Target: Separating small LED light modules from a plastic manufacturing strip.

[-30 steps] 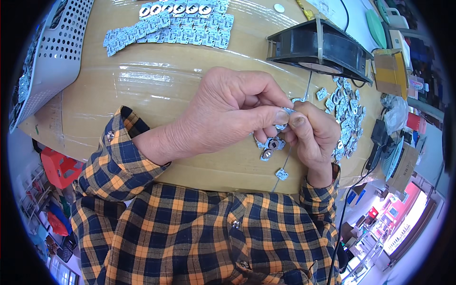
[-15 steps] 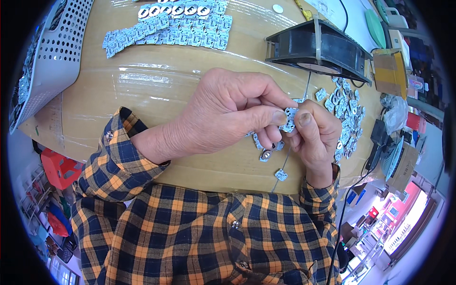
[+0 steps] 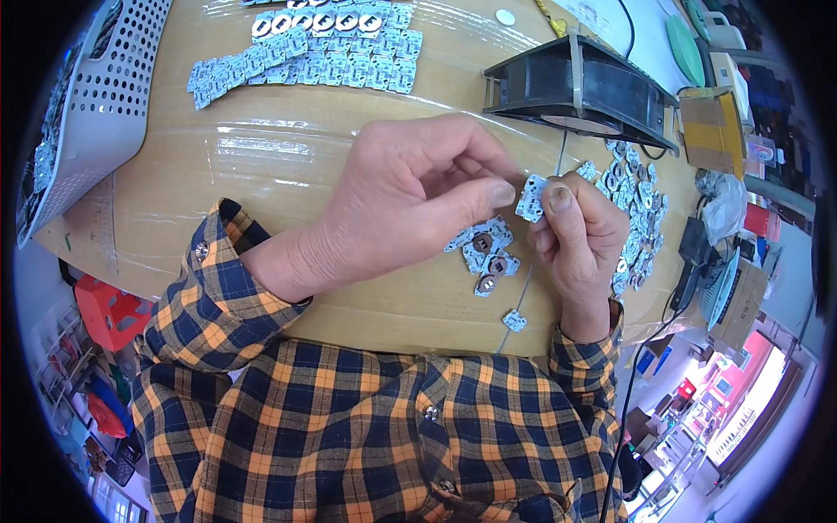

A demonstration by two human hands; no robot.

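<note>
A small pale-blue circuit board [image 3: 531, 199] is pinched between the thumb and fingers of my right hand [image 3: 582, 231], flat face up. Just left of it is my left hand [image 3: 418, 187], its thumb and forefinger apart and its other fingers curled behind them. No object shows in the left hand, and its thumb tip stands clear of the board. Below the hands lies a small cluster of similar boards [image 3: 476, 245], some with dark round discs [image 3: 497, 266] on them. A single loose board [image 3: 514, 321] rests nearer my body.
Joined rows of boards [image 3: 349, 68] lie at the far left, some carrying silvery discs. A black boxy fan [image 3: 580, 87] stands at the far right. A heap of loose boards [image 3: 641, 209] spreads right of my right hand. A perforated white basket [image 3: 113, 96] borders the left side.
My left thumb and forefinger have come off the board and drawn back left. The board stays in my right hand, and more of the cluster beneath now shows.
</note>
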